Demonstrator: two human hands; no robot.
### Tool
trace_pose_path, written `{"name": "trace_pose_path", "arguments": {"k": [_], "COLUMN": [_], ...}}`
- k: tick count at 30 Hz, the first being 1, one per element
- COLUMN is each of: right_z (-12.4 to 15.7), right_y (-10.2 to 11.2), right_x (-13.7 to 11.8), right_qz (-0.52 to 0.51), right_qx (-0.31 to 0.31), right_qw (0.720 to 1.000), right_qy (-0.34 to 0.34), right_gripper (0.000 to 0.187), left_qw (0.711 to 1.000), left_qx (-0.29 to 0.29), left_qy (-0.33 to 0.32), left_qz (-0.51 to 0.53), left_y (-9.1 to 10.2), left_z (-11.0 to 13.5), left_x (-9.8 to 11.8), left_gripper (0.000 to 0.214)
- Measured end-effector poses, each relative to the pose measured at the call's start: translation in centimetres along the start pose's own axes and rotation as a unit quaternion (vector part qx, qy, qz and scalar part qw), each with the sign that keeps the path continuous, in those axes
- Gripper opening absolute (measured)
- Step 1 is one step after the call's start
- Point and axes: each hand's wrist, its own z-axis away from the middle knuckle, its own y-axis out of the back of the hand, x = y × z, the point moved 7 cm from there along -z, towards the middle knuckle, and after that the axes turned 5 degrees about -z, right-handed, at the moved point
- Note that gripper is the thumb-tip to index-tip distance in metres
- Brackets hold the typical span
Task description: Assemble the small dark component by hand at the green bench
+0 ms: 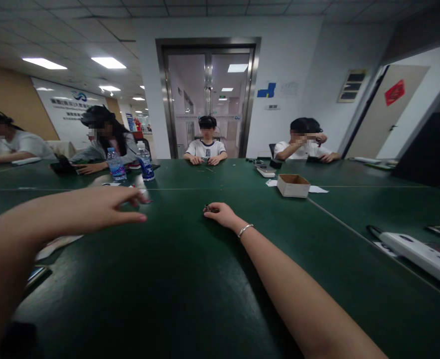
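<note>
My right hand (222, 215), with a silver bangle at the wrist, rests over the green table (160, 279). Its thumb and fingers are closed on a small dark metallic piece (207, 209), too small to name. Over the left part of the table is my left hand (111, 207), slightly blurred, its thumb stretched apart from the bent fingers. Nothing shows in its grip. A small whitish and red item (145, 194), smeared, appears by its fingertips; whether they touch I cannot tell.
Two water bottles (117, 164) stand beyond my left hand. An open box (293, 187) sits to the right, with a white power strip (421, 254) nearer. A phone-like object (36, 276) lies by my left forearm. Several people sit around the table, one person (206, 147) opposite.
</note>
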Motion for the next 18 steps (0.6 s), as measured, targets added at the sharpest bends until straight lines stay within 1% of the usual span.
{"name": "trace_pose_path", "arguments": {"k": [1,2,3,5,6,8,9,11,13,14,16,18], "right_z": [0.0,0.1,0.1,0.2,0.2,0.2,0.2,0.1,0.0,-0.1,-0.2,-0.3], "right_y": [-0.2,-0.2,-0.2,0.1,0.3,0.9,1.0,1.1,1.2,1.3,1.3,1.3], "right_x": [-0.1,-0.2,-0.3,-0.5,-0.5,-0.6,-0.6,-0.7,-0.6,-0.5,-0.3,-0.1], "right_qz": [0.021,0.041,0.06,0.099,0.12,0.166,0.185,0.21,0.22,0.22,0.217,0.218], "right_qx": [0.003,0.008,0.015,0.038,0.053,0.084,0.092,0.096,0.098,0.098,0.099,0.096], "right_qw": [1.0,0.999,0.998,0.994,0.991,0.982,0.977,0.971,0.969,0.969,0.97,0.97], "right_qy": [0.004,0.008,0.012,0.025,0.031,0.041,0.047,0.057,0.06,0.059,0.052,0.043], "right_gripper": [0.016,0.015,0.015,0.015,0.014,0.014,0.013,0.011,0.014,0.016,0.019,0.019], "left_qw": [0.988,0.971,0.962,0.959,0.96,0.97,0.975,0.98,0.979,0.979,0.973,0.959], "left_qx": [-0.127,-0.176,-0.191,-0.188,-0.194,-0.184,-0.177,-0.154,-0.119,-0.094,-0.039,-0.012], "left_qy": [-0.078,-0.135,-0.16,-0.148,-0.127,-0.097,-0.097,-0.127,-0.153,-0.161,-0.168,-0.188], "left_qz": [-0.046,-0.084,-0.112,-0.152,-0.16,-0.126,-0.092,-0.011,0.058,0.087,0.15,0.212], "left_y": [-2.1,-3.6,-5.1,-8.7,-10.8,-14.9,-16.8,-19.7,-21.3,-21.6,-21.4,-20.9], "left_z": [-0.5,-1.0,-1.8,-3.8,-4.8,-6.2,-6.7,-6.9,-6.7,-6.5,-6.1,-5.9], "left_x": [2.9,5.6,7.8,10.8,11.6,12.4,12.6,12.9,12.8,12.7,12.3,12.1], "left_gripper": [0.047,0.048,0.046,0.044,0.043,0.044,0.044,0.04,0.038,0.038,0.034,0.03]}}
